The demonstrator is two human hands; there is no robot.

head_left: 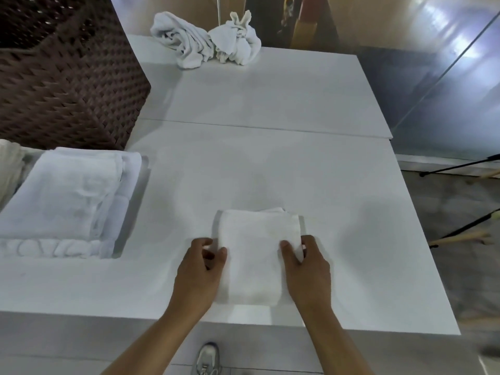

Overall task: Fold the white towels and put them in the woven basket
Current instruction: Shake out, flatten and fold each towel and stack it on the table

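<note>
A small folded white towel [255,253] lies flat on the white table [338,201] near its front edge. My left hand [198,272] pinches the towel's left edge between thumb and fingers. My right hand [305,269] grips the right edge, thumb on top. A dark brown woven basket [67,77] stands at the table's back left. Two crumpled white towels [186,41] [238,41] sit at the far edge of the table.
A stack of larger folded white towels [70,201] lies at the left, in front of the basket. The table's right edge drops to a grey floor with thin dark stand legs [460,166]. A shoe [207,359] shows below the front edge.
</note>
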